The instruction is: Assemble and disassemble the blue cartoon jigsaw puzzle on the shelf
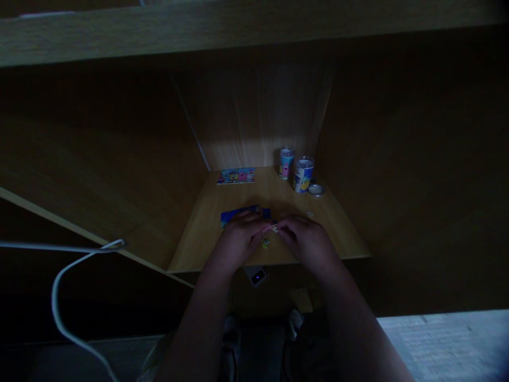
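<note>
Both hands meet over the near middle of a small wooden desk (210, 212). My left hand (240, 236) and my right hand (304, 236) pinch a small pale puzzle piece (274, 228) together between their fingertips. A partly built blue puzzle (238, 214) lies just beyond my left hand. One loose piece (265, 243) rests on the desk below the fingertips, and another small piece (309, 213) lies to the right.
A cartoon picture card (236, 176) lies at the back of the desk. Two printed tins (286, 163) (303, 174) stand at the back right with a round lid (316, 189) beside them. Dark wooden walls enclose the desk. A white cable (59, 297) hangs at the left.
</note>
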The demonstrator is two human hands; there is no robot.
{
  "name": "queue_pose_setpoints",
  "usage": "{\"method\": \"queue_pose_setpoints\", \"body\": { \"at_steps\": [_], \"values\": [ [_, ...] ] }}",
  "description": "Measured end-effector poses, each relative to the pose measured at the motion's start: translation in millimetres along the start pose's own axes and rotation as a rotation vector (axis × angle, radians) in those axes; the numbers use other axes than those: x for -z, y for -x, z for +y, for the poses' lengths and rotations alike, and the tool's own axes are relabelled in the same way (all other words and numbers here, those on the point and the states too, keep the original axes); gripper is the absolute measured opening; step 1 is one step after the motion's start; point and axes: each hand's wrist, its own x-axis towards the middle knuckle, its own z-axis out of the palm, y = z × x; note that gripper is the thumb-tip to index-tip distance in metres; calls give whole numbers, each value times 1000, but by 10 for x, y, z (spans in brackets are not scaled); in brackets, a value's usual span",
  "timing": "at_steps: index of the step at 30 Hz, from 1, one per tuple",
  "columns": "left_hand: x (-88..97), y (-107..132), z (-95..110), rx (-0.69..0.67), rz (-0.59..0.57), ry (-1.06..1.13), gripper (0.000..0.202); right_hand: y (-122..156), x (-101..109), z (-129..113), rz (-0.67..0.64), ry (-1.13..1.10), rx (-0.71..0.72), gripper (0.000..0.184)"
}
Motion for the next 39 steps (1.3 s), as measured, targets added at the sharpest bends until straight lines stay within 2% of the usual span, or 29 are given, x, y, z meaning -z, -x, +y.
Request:
{"method": "queue_pose_setpoints", "body": {
  "at_steps": [4,9,15,19,22,25,31,39],
  "values": [
    [-3,-6,7,-8,-23,-18,15,9,-13,15,20,-46,-30,9],
    [-1,-21,18,-9,-56,-13,17,-4,-11,36,-20,-59,12,9],
    [-32,-25,-2,21,-77,-45,13,-22,-25,47,-7,6,-39,9],
    [-54,-13,-35,57,-46,-78,14,-22,-33,66,90,82,-87,14],
    [-53,-9,-27,79,-16,-106,16,-14,-30,78,204,197,-210,19],
    [-45,-12,-1,92,4,-127,15,-2,-40,79,222,331,-293,20],
    [-33,-17,10,82,-14,-149,9,6,-63,71,212,440,-265,24],
    [-36,-8,28,112,3,-105,20,-6,-35,63,205,385,-265,21]
  ]
}}
